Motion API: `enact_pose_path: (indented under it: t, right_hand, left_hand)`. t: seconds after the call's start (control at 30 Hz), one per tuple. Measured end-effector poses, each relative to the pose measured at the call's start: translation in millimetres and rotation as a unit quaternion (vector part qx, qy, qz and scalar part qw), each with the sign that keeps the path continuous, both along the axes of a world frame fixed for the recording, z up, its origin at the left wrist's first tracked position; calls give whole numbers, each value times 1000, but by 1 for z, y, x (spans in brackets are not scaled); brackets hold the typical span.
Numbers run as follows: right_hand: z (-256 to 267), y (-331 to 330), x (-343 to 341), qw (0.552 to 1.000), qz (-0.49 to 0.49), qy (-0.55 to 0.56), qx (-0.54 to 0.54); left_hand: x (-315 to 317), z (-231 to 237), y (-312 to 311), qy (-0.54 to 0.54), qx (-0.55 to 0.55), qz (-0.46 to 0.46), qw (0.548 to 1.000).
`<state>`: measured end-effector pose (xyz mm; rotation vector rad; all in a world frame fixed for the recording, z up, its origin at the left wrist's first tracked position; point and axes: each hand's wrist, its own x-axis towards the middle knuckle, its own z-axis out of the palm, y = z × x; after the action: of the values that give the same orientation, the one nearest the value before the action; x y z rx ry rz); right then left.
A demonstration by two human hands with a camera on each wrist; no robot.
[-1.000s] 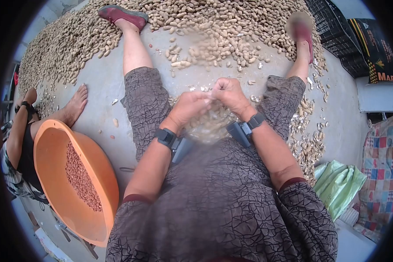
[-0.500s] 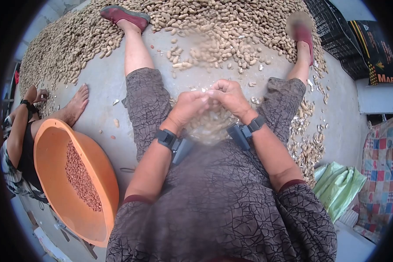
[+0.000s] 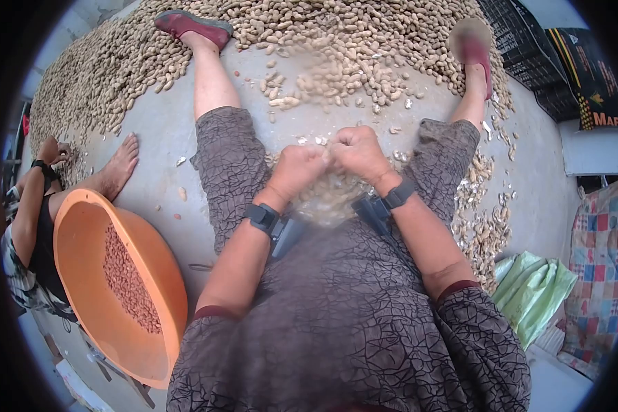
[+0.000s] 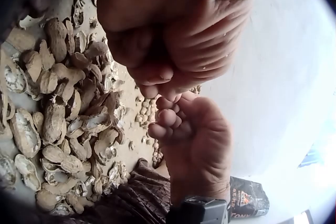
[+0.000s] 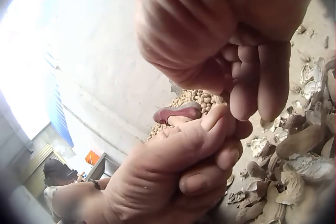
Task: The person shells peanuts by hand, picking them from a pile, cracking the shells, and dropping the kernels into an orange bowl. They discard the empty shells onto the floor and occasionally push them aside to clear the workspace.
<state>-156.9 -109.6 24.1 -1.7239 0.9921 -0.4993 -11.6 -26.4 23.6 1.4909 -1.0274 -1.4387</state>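
Note:
Both hands meet at their fingertips above the lap, over a heap of split peanut shells [image 4: 58,124]. The left hand [image 3: 299,168] has its fingers curled, with thumb and forefinger pinching at the meeting point. Opposite it, the right hand [image 3: 360,152] curls in and pinches at the same spot. What they work on looks like a peanut, but the fingers hide nearly all of it. In the right wrist view the left hand [image 5: 163,166] lies below the right hand [image 5: 210,35], tips touching.
A large pile of unshelled peanuts [image 3: 329,24] spreads ahead, between and beyond the feet. At left an orange basin [image 3: 72,254] holds shelled kernels, beside another seated person [image 3: 31,220]. More shells [image 3: 484,233] lie by the right leg, near a green sack [image 3: 532,292] and black crate [image 3: 529,62].
The hands stay together over the shells while their fingers shift. A small white piece seen at the fingertips half a second ago is now hidden. The right fist looks more tightly curled.

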Motion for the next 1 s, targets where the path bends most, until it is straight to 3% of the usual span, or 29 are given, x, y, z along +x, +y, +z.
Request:
enact_pose_path:
  t: [0.03, 0.17, 0.23, 0.27, 0.57, 0.63, 0.77, 0.83, 1.0]
  right_hand:
    - [-2, 0, 2, 998, -4, 17, -52]
    - [5, 5, 5, 999, -36, 29, -27]
    - [15, 7, 3, 982, -67, -41, 170]
    - [14, 7, 2, 982, -69, -42, 169]
    - [4, -1, -8, 936, -60, -169, 302]
    - [6, -2, -7, 871, -106, -259, 404]
    - [11, -5, -10, 895, -103, -192, 390]
    - [11, -5, -7, 971, -26, -68, 226]
    - [30, 6, -5, 965, -2, -126, 230]
  left_hand:
    - [0, -2, 0, -59, -13, -3, 998]
    - [0, 1, 0, -109, -25, -23, 993]
    - [-1, 1, 0, -103, -20, -16, 994]
    - [0, 1, 0, -104, -21, -17, 994]
    - [5, -3, 1, 174, 16, 15, 985]
    - [6, -1, 0, 227, 21, 26, 973]
    - [6, -1, 0, 215, 30, 40, 975]
    - [5, -4, -1, 201, 30, 51, 978]
    - [2, -7, -1, 194, 21, 81, 977]
